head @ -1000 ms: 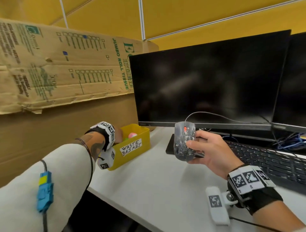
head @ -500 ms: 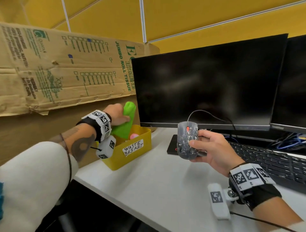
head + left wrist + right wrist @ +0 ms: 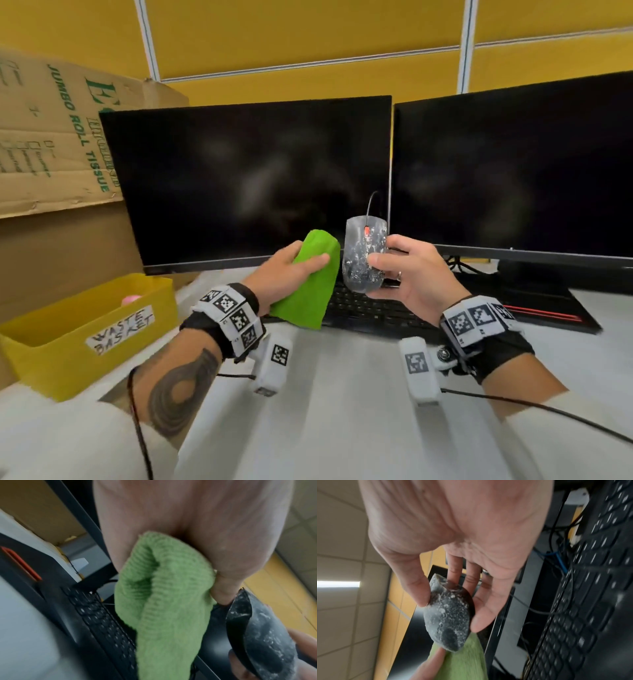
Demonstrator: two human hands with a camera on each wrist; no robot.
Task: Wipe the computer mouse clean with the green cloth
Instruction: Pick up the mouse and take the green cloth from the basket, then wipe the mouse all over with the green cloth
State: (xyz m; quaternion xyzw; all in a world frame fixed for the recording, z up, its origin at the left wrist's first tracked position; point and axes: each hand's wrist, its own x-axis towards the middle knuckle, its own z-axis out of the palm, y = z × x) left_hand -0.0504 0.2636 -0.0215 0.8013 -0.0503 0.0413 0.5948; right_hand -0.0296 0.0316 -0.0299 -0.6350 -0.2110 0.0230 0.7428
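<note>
A black wired mouse [image 3: 363, 256] speckled with white grime is held upright above the keyboard by my right hand [image 3: 407, 274], thumb on its top and fingers behind it. The right wrist view shows the dusty mouse [image 3: 448, 616] pinched between thumb and fingers. My left hand [image 3: 291, 265] grips a folded green cloth [image 3: 310, 284] just left of the mouse, the cloth's edge close against the mouse's side. From the left wrist, the green cloth [image 3: 164, 601] hangs folded from thumb and fingers with the mouse [image 3: 260, 635] right beside it.
Two dark monitors [image 3: 253, 178] stand at the back of the white desk [image 3: 342, 411]. A black keyboard [image 3: 376, 308] lies under the hands. A yellow bin [image 3: 68, 346] labelled "waste basket" sits at the left, in front of a cardboard box [image 3: 51, 137].
My left hand lifted the green cloth from the yellow bin and carried it right, up to the mouse. The right hand kept holding the mouse. The head view swung right.
</note>
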